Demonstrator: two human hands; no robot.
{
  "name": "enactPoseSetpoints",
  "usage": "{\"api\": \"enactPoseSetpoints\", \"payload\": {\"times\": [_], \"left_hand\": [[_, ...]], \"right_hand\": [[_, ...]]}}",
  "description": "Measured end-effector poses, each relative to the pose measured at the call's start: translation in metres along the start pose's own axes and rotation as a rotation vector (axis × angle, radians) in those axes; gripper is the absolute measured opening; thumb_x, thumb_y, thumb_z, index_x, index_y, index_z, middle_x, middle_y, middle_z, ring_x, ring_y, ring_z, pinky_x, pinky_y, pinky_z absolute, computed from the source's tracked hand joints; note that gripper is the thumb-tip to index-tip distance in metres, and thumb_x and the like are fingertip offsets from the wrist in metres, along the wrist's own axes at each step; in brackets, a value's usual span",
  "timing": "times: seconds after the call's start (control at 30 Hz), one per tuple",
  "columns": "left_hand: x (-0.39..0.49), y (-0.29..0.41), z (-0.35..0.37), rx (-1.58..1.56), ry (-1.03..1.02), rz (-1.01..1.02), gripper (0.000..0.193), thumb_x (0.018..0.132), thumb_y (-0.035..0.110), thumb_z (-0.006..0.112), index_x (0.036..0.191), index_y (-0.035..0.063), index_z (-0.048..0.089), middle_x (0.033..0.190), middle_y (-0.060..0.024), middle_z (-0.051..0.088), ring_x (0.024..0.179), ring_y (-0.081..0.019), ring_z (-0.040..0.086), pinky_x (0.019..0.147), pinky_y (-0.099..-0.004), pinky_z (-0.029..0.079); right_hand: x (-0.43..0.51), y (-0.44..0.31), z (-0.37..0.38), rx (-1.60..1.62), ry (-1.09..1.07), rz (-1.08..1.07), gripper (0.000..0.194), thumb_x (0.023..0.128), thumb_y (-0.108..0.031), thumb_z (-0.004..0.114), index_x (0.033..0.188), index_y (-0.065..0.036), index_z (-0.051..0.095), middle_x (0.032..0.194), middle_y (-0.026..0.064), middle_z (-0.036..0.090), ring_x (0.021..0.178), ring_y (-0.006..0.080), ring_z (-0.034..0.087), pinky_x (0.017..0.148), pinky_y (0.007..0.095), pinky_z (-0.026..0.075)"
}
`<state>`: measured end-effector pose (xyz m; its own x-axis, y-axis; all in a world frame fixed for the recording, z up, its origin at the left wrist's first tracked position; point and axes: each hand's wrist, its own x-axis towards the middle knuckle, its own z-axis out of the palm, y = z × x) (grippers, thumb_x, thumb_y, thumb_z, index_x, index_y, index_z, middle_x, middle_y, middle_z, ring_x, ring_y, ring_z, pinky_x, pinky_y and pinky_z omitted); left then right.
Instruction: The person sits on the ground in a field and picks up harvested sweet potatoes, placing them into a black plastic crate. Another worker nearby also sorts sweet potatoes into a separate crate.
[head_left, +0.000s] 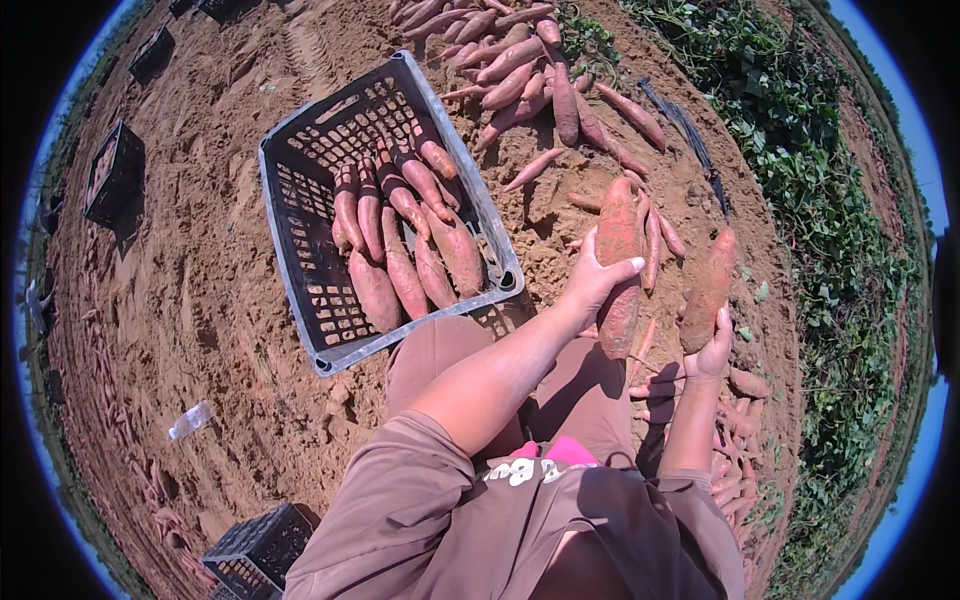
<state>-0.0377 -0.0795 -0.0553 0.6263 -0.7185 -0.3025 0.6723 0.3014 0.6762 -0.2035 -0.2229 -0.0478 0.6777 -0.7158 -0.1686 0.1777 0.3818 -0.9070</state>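
My left hand (592, 281) is closed around a large sweet potato (619, 300), its thumb lying across the soil-dusted skin. To the right, my right hand (710, 352) grips the lower end of another thick sweet potato (711, 289), which points upward. The two are held apart, above the soil on the right of my knees. Left of my hands, a black plastic crate (412, 326) with a grey rim stands tilted in the view. Several sweet potatoes (401, 195) lie inside it, side by side towards its right part.
A heap of sweet potatoes (517, 67) lies beyond the crate; more sweet potatoes (739, 480) lie at right. Green vines (832, 225) run along the right. A black strap (686, 127), a plastic bottle (191, 420) and other crates (114, 174) rest on the soil.
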Motion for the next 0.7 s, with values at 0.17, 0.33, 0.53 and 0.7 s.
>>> {"api": "enactPoseSetpoints", "payload": {"times": [0.17,0.33,0.53,0.7], "left_hand": [[0.0,-0.002,0.001,-0.085,-0.045,-0.016,0.088,0.077,0.019,0.078,0.145,0.0089,0.022,0.13,-0.0145,0.047,0.117,-0.0246,0.051,0.098,-0.0398,0.045],[0.002,0.002,-0.004,-0.189,-0.142,-0.04,0.091,0.078,0.025,0.079,0.145,0.0111,0.02,0.131,-0.015,0.046,0.116,-0.026,0.051,0.098,-0.0402,0.045],[0.003,0.004,-0.002,0.029,-0.177,0.108,0.109,0.069,0.032,0.085,0.147,0.0074,0.014,0.139,-0.0154,0.04,0.129,-0.0263,0.041,0.107,-0.0398,0.035],[-0.01,0.044,0.003,0.086,-0.035,0.278,0.106,0.073,0.033,0.083,0.15,0.0058,0.015,0.143,-0.0164,0.037,0.132,-0.0259,0.038,0.11,-0.0376,0.03]], "right_hand": [[-0.002,0.008,0.024,0.4,-0.199,0.279,0.066,0.098,-0.055,0.032,0.136,-0.002,0.044,0.12,0.0213,0.06,0.099,0.0287,0.063,0.084,0.0404,0.053],[0.009,0.018,0.052,0.496,-0.386,0.229,0.056,0.101,-0.043,0.037,0.137,0.0,0.042,0.125,0.0172,0.058,0.113,0.0273,0.058,0.099,0.0412,0.045],[0.003,0.015,0.07,0.205,-0.169,0.167,0.056,0.096,-0.032,0.054,0.14,0.0,0.037,0.133,0.0105,0.052,0.121,0.0232,0.052,0.105,0.0379,0.04],[0.002,-0.015,0.119,-0.049,-0.265,0.095,0.087,0.074,-0.03,0.08,0.14,-0.001,0.033,0.13,0.0104,0.05,0.12,0.0237,0.051,0.103,0.0372,0.04]]}}
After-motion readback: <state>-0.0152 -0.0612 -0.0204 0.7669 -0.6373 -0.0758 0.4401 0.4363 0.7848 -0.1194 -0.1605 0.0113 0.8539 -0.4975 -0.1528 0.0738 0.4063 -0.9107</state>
